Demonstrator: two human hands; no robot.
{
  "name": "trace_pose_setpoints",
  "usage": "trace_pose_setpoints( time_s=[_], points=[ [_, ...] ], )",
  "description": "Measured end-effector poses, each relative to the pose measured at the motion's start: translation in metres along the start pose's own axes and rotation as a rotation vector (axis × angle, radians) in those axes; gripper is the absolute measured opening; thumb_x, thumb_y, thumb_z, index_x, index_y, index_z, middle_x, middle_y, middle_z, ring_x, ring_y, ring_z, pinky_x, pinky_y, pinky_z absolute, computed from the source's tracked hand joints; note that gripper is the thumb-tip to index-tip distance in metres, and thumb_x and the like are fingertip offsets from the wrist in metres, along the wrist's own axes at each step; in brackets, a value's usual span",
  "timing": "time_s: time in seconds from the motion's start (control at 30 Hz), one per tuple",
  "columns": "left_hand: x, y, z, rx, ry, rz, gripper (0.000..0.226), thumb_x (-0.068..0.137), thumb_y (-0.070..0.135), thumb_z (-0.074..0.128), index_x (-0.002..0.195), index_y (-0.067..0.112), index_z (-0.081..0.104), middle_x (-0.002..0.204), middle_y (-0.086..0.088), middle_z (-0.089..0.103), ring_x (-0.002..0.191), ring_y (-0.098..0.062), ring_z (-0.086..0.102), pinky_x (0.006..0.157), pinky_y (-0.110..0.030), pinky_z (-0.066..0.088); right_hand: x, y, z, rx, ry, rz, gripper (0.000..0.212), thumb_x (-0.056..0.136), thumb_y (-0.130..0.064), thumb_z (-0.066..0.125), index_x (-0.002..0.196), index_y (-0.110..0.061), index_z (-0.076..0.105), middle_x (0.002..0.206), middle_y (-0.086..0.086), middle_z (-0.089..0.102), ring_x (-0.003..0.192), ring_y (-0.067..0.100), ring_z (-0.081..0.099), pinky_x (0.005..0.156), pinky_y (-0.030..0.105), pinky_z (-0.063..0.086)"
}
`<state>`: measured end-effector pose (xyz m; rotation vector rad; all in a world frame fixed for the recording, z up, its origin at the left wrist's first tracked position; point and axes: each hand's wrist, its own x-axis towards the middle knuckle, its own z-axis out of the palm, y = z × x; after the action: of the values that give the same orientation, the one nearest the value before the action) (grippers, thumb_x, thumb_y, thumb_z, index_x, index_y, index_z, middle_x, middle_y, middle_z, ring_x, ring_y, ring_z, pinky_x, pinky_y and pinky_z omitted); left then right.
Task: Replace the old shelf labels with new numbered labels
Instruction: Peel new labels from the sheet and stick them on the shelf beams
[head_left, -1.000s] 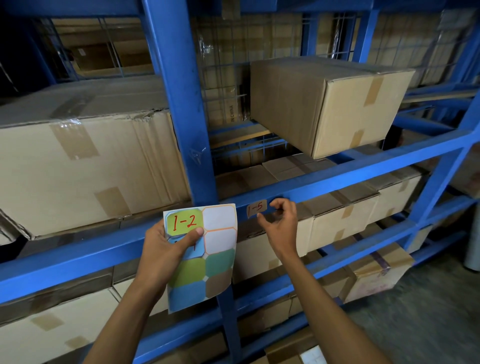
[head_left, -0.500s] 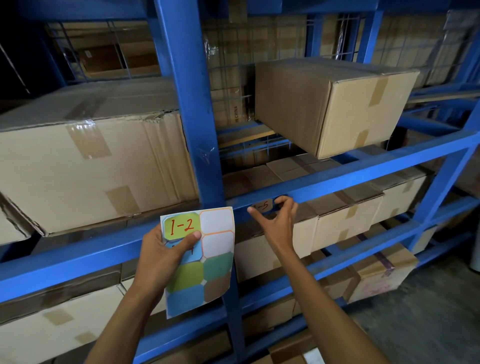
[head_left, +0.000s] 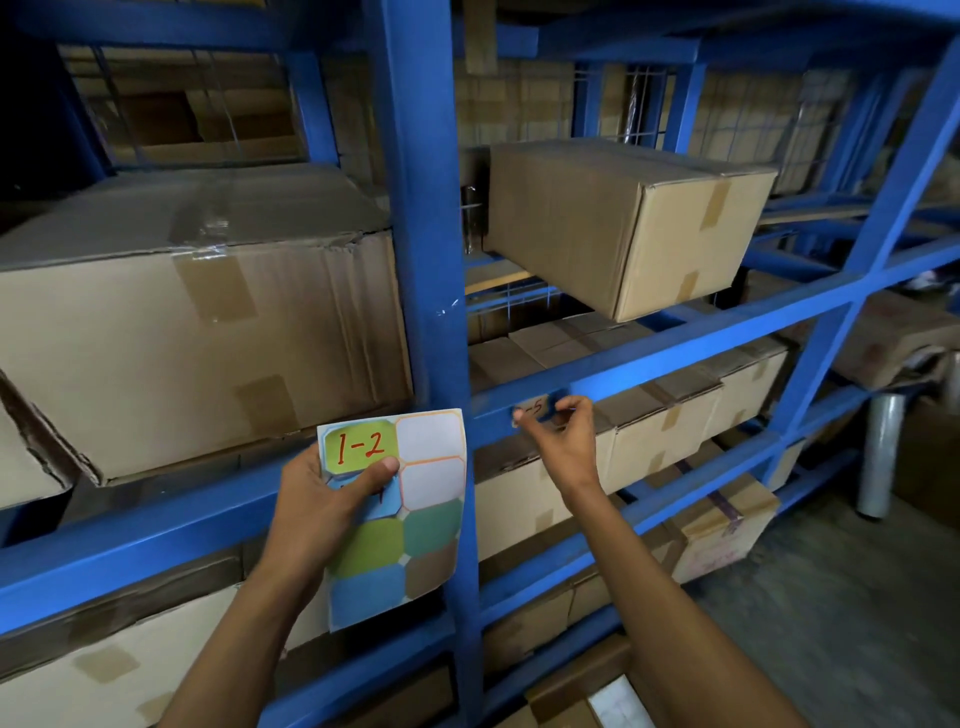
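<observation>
My left hand (head_left: 317, 512) holds a sheet of coloured sticker labels (head_left: 415, 530) upright, thumb across it; its top-left yellow-green label reads "1-2" in red. A small brown old label (head_left: 535, 409) marked "-5" is stuck on the blue shelf beam (head_left: 675, 345) just right of the blue upright post (head_left: 421, 208). My right hand (head_left: 563, 441) is at that label, thumb and fingertips pinching around its edges and covering part of it. Whether the label has lifted off the beam I cannot tell.
Taped cardboard boxes fill the blue rack: a large one (head_left: 197, 332) at left, a smaller one (head_left: 628, 223) at upper right, rows of boxes (head_left: 696, 410) on lower shelves. A roll of clear wrap (head_left: 880, 452) stands on the concrete floor at right.
My right hand has closed its fingers in around the old label, now covering its left part. The left hand keeps the sheet steady. The view has shifted slightly.
</observation>
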<state>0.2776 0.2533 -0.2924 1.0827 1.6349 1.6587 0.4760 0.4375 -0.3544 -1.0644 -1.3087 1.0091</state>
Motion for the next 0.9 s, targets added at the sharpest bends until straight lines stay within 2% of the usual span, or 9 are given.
trace_pose_setpoints(
  time_s=[0.1, 0.13, 0.23, 0.33, 0.43, 0.53, 0.63, 0.73, 0.9],
  points=[
    [-0.002, -0.003, -0.011, -0.037, -0.017, -0.024, 0.014, 0.078, 0.010, 0.079, 0.088, 0.018, 0.074, 0.080, 0.012, 0.080, 0.069, -0.002, 0.073, 0.056, -0.014, 0.054, -0.030, -0.020, 0.006, 0.096, -0.092, -0.034, 0.029, 0.084, -0.011, 0.075, 0.094, -0.014, 0.049, 0.084, -0.001, 0.052, 0.079, 0.012, 0.052, 0.074, 0.016, 0.047],
    [-0.003, -0.004, -0.016, -0.046, -0.020, -0.041, 0.012, 0.079, 0.011, 0.078, 0.089, 0.017, 0.074, 0.080, 0.011, 0.080, 0.069, -0.003, 0.074, 0.058, -0.017, 0.055, -0.042, -0.028, 0.009, 0.103, -0.137, -0.047, 0.024, 0.085, -0.009, 0.073, 0.093, -0.013, 0.051, 0.081, -0.001, 0.053, 0.076, 0.011, 0.053, 0.072, 0.015, 0.047],
    [-0.006, -0.008, -0.033, -0.057, -0.021, -0.098, 0.011, 0.081, 0.018, 0.077, 0.092, 0.015, 0.073, 0.084, 0.003, 0.081, 0.070, -0.011, 0.075, 0.064, -0.031, 0.057, -0.077, -0.053, 0.023, 0.128, -0.282, -0.047, 0.015, 0.089, -0.009, 0.070, 0.093, -0.009, 0.055, 0.073, 0.006, 0.054, 0.067, 0.012, 0.055, 0.061, 0.016, 0.048],
    [-0.009, -0.010, -0.053, -0.096, -0.017, -0.140, 0.014, 0.084, 0.023, 0.074, 0.094, 0.013, 0.072, 0.085, -0.002, 0.081, 0.070, -0.017, 0.077, 0.063, -0.032, 0.058, -0.108, -0.073, 0.040, 0.144, -0.353, -0.090, 0.010, 0.089, -0.008, 0.069, 0.090, -0.009, 0.059, 0.071, 0.009, 0.059, 0.061, 0.011, 0.057, 0.059, 0.017, 0.048],
    [-0.013, -0.010, -0.073, -0.125, -0.007, -0.171, 0.015, 0.088, 0.027, 0.070, 0.092, 0.013, 0.073, 0.083, -0.004, 0.081, 0.068, -0.018, 0.077, 0.059, -0.030, 0.059, -0.134, -0.086, 0.059, 0.113, -0.394, -0.153, 0.008, 0.088, -0.012, 0.072, 0.086, -0.009, 0.065, 0.072, 0.004, 0.064, 0.066, 0.011, 0.058, 0.063, 0.021, 0.048],
    [-0.019, -0.006, -0.093, -0.161, -0.014, -0.197, 0.018, 0.091, 0.030, 0.066, 0.092, 0.014, 0.073, 0.081, -0.005, 0.081, 0.067, -0.019, 0.076, 0.056, -0.031, 0.060, -0.154, -0.092, 0.079, 0.106, -0.419, -0.195, 0.004, 0.086, -0.014, 0.074, 0.086, -0.014, 0.070, 0.070, -0.006, 0.065, 0.067, 0.006, 0.057, 0.062, 0.018, 0.047],
    [-0.027, -0.003, -0.112, -0.187, 0.012, -0.189, 0.020, 0.095, 0.029, 0.060, 0.090, 0.013, 0.072, 0.082, -0.007, 0.080, 0.067, -0.017, 0.076, 0.059, -0.030, 0.061, -0.172, -0.094, 0.098, 0.061, -0.379, -0.230, 0.009, 0.085, -0.017, 0.075, 0.094, -0.018, 0.072, 0.072, 0.000, 0.063, 0.067, 0.013, 0.056, 0.062, 0.024, 0.047],
    [-0.033, 0.001, -0.130, -0.194, 0.026, -0.177, 0.025, 0.099, 0.030, 0.054, 0.090, 0.014, 0.071, 0.084, -0.008, 0.079, 0.067, -0.018, 0.075, 0.068, -0.034, 0.061, -0.188, -0.096, 0.119, 0.026, -0.334, -0.249, 0.019, 0.084, -0.022, 0.077, 0.101, -0.026, 0.072, 0.074, -0.004, 0.063, 0.066, 0.010, 0.053, 0.061, 0.018, 0.045],
    [-0.046, 0.005, -0.156, -0.187, -0.011, -0.136, 0.036, 0.101, 0.034, 0.046, 0.094, 0.010, 0.071, 0.078, -0.004, 0.080, 0.066, -0.013, 0.075, 0.057, -0.022, 0.060, -0.212, -0.106, 0.155, -0.088, -0.319, -0.319, 0.035, 0.079, -0.031, 0.080, 0.113, -0.028, 0.072, 0.085, -0.011, 0.065, 0.067, 0.004, 0.050, 0.060, 0.016, 0.044]
  ],
)
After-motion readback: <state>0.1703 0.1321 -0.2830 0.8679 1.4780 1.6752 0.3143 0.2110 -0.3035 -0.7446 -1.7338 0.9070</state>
